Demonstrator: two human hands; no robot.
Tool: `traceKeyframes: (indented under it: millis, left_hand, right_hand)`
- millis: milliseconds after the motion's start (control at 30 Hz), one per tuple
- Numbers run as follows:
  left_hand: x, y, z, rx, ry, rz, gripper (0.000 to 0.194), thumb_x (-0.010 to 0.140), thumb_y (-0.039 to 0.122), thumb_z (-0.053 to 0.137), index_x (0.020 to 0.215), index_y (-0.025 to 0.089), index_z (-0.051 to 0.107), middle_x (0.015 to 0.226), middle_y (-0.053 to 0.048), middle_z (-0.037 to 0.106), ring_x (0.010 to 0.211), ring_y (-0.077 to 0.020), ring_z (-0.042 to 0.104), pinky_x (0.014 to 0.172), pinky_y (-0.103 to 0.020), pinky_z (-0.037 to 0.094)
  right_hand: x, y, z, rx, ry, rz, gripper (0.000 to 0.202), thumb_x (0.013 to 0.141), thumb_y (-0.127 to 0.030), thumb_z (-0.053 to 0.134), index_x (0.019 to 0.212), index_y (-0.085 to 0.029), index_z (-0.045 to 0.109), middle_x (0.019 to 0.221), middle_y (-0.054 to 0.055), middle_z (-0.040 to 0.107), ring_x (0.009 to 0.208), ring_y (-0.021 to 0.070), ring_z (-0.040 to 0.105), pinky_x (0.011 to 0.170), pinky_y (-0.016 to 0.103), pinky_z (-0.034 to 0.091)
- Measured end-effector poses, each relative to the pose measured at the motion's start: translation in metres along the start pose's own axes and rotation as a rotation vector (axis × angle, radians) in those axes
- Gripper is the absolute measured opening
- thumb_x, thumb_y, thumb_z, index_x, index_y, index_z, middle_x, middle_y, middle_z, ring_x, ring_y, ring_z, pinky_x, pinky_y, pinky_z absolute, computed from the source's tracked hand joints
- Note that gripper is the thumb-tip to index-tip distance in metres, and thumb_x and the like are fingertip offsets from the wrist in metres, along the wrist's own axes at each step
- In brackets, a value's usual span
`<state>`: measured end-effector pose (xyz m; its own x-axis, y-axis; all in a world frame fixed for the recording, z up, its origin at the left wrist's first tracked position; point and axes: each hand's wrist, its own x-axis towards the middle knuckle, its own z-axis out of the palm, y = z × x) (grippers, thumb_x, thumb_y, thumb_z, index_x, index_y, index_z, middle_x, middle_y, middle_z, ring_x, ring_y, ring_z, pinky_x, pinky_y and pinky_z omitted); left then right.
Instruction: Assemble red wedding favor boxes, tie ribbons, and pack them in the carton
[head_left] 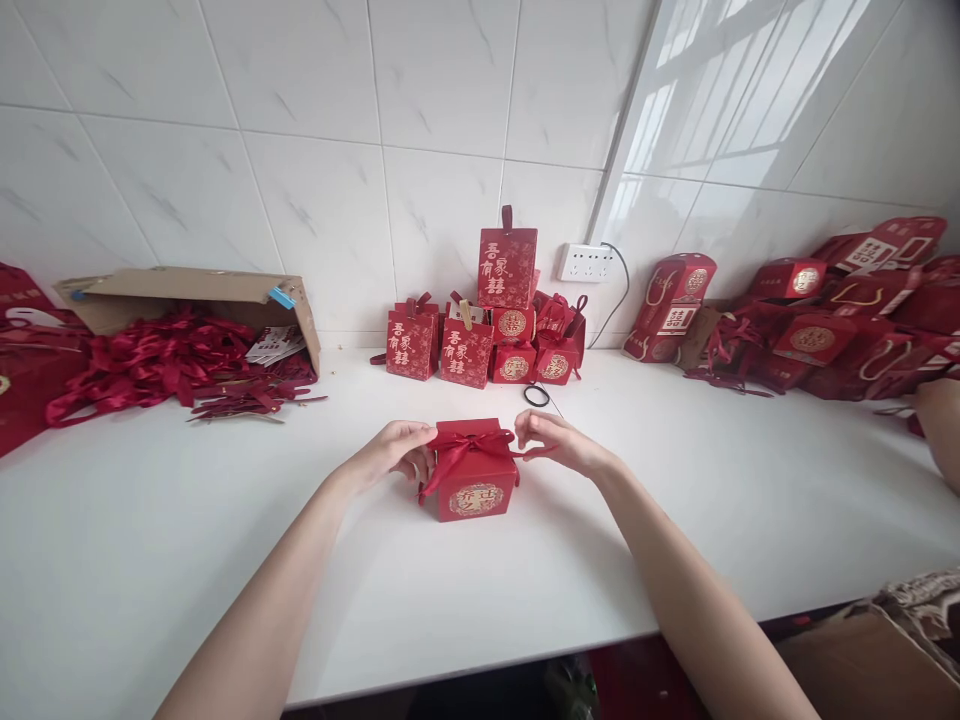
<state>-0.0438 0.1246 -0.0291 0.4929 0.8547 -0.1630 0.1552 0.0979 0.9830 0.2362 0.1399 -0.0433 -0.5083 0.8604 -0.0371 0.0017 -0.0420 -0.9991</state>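
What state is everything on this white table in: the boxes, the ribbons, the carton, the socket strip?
Red box in front: upright, top closed.
Its ribbon: tied in a bow.
Left hand: at the ribbon's left side.
Right hand: at its right side.
Cardboard carton: open, full of loose ribbons.
Socket strip: mounted on the wall.

Against the tiled wall at the far side, 1 white power strip sits above the desk, a black cord trailing down from its right end. Far left — 1 open carton of red ribbons. Far middle — a stack of red gift boxes, with 1 black ring just nearer. Far right, a pile of red packages; another person's arm shows at the right edge.
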Motion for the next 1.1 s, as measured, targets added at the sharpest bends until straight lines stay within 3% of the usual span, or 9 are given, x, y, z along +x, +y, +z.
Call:
traceKeyframes:
  millis: [167, 300, 433, 567, 700, 833, 900, 1000, 1100]
  left_hand:
    - [-0.006, 0.015, 0.003, 0.114, 0.072, -0.01, 0.027, 0.073, 0.042, 0.065, 0.075, 0.015, 0.059, 0.076, -0.002, 0.062, 0.068, -0.0136, 0.06, 0.047, -0.019, 0.044]
    - [-0.018, 0.024, 0.028, 0.183, 0.41, 0.202, 0.024, 0.077, 0.039, 0.059, 0.071, 0.016, 0.055, 0.075, -0.001, 0.06, 0.069, -0.0132, 0.059, 0.045, -0.018, 0.045]
    - [-0.048, 0.025, 0.072, 0.495, 0.714, 0.569, 0.013, 0.083, 0.029, 0.058, 0.076, 0.018, 0.057, 0.073, 0.001, 0.063, 0.049, -0.0066, 0.053, 0.043, -0.016, 0.044]
    - [-0.077, 0.023, 0.112, 0.832, 0.647, 1.146, 0.009, 0.083, 0.009, 0.059, 0.087, 0.017, 0.059, 0.072, -0.001, 0.066, 0.063, -0.0086, 0.061, 0.055, -0.016, 0.049]
    - [-0.095, 0.025, 0.139, 0.906, 0.553, 1.322, 0.014, 0.082, 0.005, 0.057, 0.092, 0.015, 0.059, 0.073, -0.003, 0.068, 0.062, -0.0102, 0.063, 0.055, -0.019, 0.05]
    - [-0.107, 0.03, 0.154, 0.756, 0.56, 1.297, 0.013, 0.082, 0.007, 0.058, 0.091, 0.017, 0.059, 0.074, -0.002, 0.069, 0.061, -0.0098, 0.064, 0.054, -0.018, 0.051]
    - [-0.107, 0.033, 0.154, 0.574, 0.675, 1.167, 0.01, 0.082, 0.01, 0.059, 0.088, 0.018, 0.058, 0.071, 0.0, 0.066, 0.058, -0.0091, 0.063, 0.052, -0.018, 0.051]
    - [-0.095, 0.032, 0.147, 0.243, 0.888, 0.841, 0.006, 0.082, 0.017, 0.06, 0.079, 0.018, 0.054, 0.061, 0.005, 0.057, 0.043, -0.0066, 0.055, 0.043, -0.018, 0.047]
    - [-0.07, 0.02, 0.145, 0.128, 0.785, 0.564, 0.01, 0.083, 0.027, 0.055, 0.079, 0.019, 0.051, 0.06, 0.006, 0.053, 0.041, -0.0087, 0.055, 0.038, -0.02, 0.046]
  right_hand:
    - [-0.004, -0.002, 0.015, -0.375, -0.091, -0.113, 0.112, 0.052, -0.042, 0.084, 0.142, -0.028, 0.019, 0.142, 0.015, 0.032, 0.131, 0.0286, 0.033, 0.102, 0.046, 0.035]
    - [-0.014, -0.003, 0.045, -0.694, 0.029, -0.283, 0.111, 0.061, -0.024, 0.078, 0.147, -0.021, 0.008, 0.138, 0.018, 0.037, 0.121, 0.0292, 0.046, 0.1, 0.047, 0.041]
    - [-0.038, -0.002, 0.063, -0.94, 0.28, -0.617, 0.109, 0.066, -0.007, 0.069, 0.148, -0.025, -0.001, 0.142, 0.02, 0.03, 0.13, 0.0323, 0.038, 0.096, 0.047, 0.047]
    - [-0.069, -0.004, 0.073, -1.025, 0.487, -0.906, 0.099, 0.077, -0.01, 0.066, 0.148, -0.03, 0.0, 0.144, 0.016, 0.031, 0.138, 0.03, 0.026, 0.103, 0.05, 0.041]
    - [-0.098, -0.008, 0.081, -0.986, 0.585, -1.003, 0.093, 0.08, -0.016, 0.066, 0.148, -0.029, 0.004, 0.142, 0.014, 0.034, 0.138, 0.0287, 0.027, 0.099, 0.049, 0.047]
    - [-0.125, -0.009, 0.085, -0.95, 0.605, -0.97, 0.101, 0.073, -0.016, 0.071, 0.148, -0.031, 0.006, 0.144, 0.014, 0.031, 0.136, 0.0312, 0.029, 0.095, 0.049, 0.049]
    - [-0.139, -0.009, 0.088, -0.848, 0.645, -0.892, 0.097, 0.068, -0.017, 0.074, 0.146, -0.031, 0.017, 0.14, 0.012, 0.035, 0.131, 0.0318, 0.036, 0.096, 0.049, 0.048]
    - [-0.163, -0.01, 0.093, -0.307, 0.711, -0.572, 0.068, 0.071, -0.034, 0.072, 0.131, -0.027, 0.042, 0.125, 0.01, 0.052, 0.117, 0.0294, 0.051, 0.095, 0.047, 0.047]
    - [-0.19, -0.014, 0.096, 0.431, 0.598, -0.104, 0.05, 0.078, -0.058, 0.055, 0.112, -0.022, 0.054, 0.109, 0.008, 0.063, 0.103, 0.027, 0.06, 0.087, 0.045, 0.052]
